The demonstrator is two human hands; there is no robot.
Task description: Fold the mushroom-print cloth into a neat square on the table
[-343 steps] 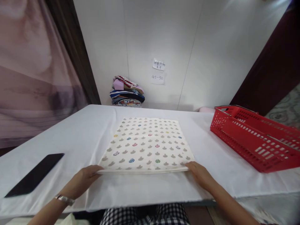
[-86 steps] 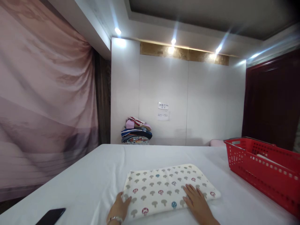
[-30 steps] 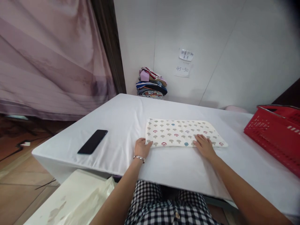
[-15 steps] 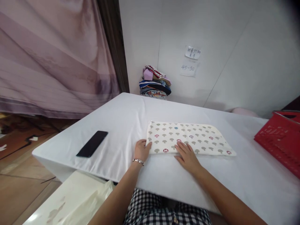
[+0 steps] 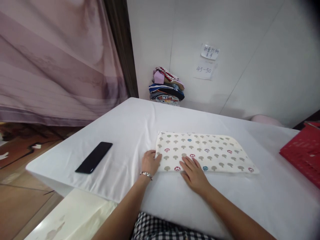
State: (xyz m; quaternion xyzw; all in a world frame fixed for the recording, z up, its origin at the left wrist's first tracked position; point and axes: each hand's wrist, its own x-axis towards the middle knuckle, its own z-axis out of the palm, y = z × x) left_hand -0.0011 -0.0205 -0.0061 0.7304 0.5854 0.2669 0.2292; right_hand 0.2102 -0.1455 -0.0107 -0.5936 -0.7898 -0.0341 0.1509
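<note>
A folded cream cloth [image 5: 207,151] printed with small mushrooms lies as a long strip on the white table [image 5: 130,123]. My left hand [image 5: 150,162], with a bracelet at the wrist, rests at the cloth's near left corner, fingertips on its edge. My right hand [image 5: 193,173] lies flat, fingers spread, on the near edge of the cloth a little right of the left hand. Neither hand grips anything.
A black phone [image 5: 94,156] lies on the table's left part near the edge. A red plastic basket [image 5: 303,151] stands at the right. A pile of folded clothes [image 5: 166,87] sits at the table's far side against the wall. Pink curtain at left.
My right hand has slid left along the cloth's near edge toward my left hand. The left hand stays at the corner. The view has turned slightly left.
</note>
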